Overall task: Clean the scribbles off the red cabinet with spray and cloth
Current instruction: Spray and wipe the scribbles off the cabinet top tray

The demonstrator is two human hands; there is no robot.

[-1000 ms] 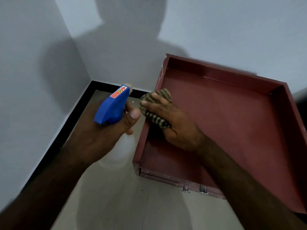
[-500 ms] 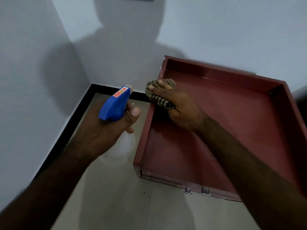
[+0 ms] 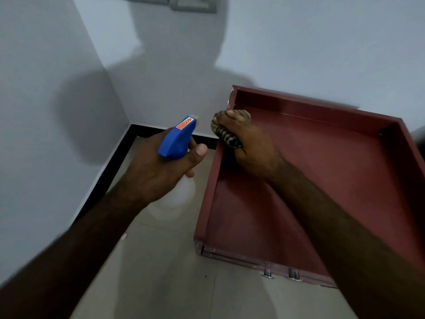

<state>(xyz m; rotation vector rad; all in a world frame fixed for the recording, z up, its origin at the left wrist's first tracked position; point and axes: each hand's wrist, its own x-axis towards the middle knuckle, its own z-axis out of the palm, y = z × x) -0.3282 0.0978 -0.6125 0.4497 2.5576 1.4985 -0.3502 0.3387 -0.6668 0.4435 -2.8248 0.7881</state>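
— What sort of place is this?
— It looks like a room in a home, seen at a bare corner. Two plain pale walls (image 3: 46, 111) meet there, with a black skirting (image 3: 112, 166) along their foot.
— Anything else?
— The floor (image 3: 161, 284) is laid with large beige tiles. A grey switch plate (image 3: 193, 5) sits high on the far wall, and a red cabinet (image 3: 322, 157) stands by that wall.
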